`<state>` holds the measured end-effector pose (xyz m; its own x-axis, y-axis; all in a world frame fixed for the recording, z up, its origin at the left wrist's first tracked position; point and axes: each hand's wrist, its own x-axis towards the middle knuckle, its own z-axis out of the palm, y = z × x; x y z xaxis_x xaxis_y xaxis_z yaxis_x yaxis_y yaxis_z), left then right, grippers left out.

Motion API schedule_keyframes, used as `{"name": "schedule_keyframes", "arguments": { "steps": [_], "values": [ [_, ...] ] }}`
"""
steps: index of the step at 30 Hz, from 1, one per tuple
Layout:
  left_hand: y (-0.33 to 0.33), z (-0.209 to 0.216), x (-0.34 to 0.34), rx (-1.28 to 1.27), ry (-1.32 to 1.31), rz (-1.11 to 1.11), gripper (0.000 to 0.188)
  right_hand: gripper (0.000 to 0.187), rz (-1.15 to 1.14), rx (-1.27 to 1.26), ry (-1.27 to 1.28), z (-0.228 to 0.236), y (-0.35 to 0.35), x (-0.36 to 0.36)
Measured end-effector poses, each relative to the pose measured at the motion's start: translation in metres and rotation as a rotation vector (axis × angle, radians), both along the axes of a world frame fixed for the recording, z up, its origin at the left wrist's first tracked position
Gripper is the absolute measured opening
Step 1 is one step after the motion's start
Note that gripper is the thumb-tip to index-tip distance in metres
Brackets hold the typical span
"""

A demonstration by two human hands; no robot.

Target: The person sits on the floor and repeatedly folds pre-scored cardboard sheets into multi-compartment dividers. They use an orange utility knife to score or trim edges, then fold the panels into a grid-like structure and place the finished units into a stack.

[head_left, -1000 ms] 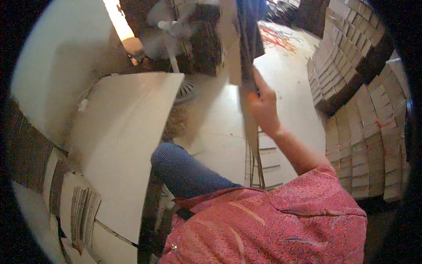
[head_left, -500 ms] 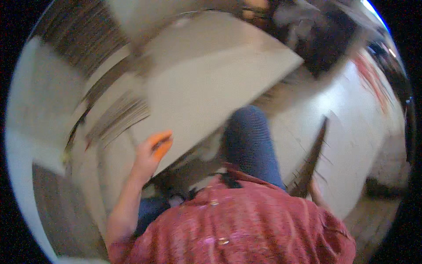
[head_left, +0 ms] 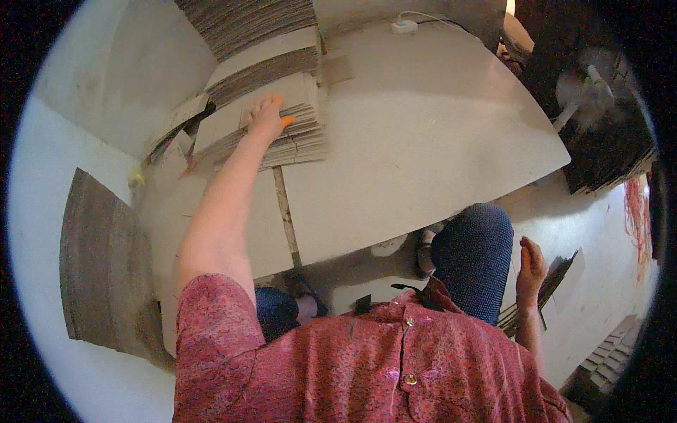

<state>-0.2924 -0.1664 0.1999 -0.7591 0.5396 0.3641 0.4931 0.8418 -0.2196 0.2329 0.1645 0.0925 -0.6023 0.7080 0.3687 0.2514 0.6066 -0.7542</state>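
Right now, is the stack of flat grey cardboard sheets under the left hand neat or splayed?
Splayed: the stack of flat grey cardboard sheets fans out unevenly beneath the left hand.

The 1 head view looks steeply down from close above the person's shoulders onto the pale table (head_left: pixel 423 141).

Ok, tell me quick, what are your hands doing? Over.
Left hand flat on the cardboard stack, fingers spread. Right hand down by the knee, holding nothing. Nothing in the way.
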Motion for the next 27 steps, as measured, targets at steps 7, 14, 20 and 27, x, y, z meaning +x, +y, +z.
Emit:
{"name": "schedule_keyframes", "arguments": {
  "steps": [7, 14, 20, 27],
  "values": [
    [0.000, -0.005, -0.047, 0.311, -0.253, -0.116, 0.023, 0.020, 0.311, 0.155, 0.119, 0.073, -0.056, -0.063],
    [-0.012, 0.003, -0.006, 0.795, -0.055, -0.376, 0.019, 0.018, 0.625, -0.268, 0.023, 0.090, -0.098, -0.124],
    [-0.011, -0.032, 0.181, 0.549, -0.199, -0.993, 0.033, 0.028, 0.673, -1.312, 0.142, 0.104, -0.140, -0.178],
    [-0.173, -0.041, 0.182, 0.421, 0.015, -0.056, 0.064, 0.019, 0.433, -0.923, 0.013, 0.089, -0.143, -0.181]
  ]
}}
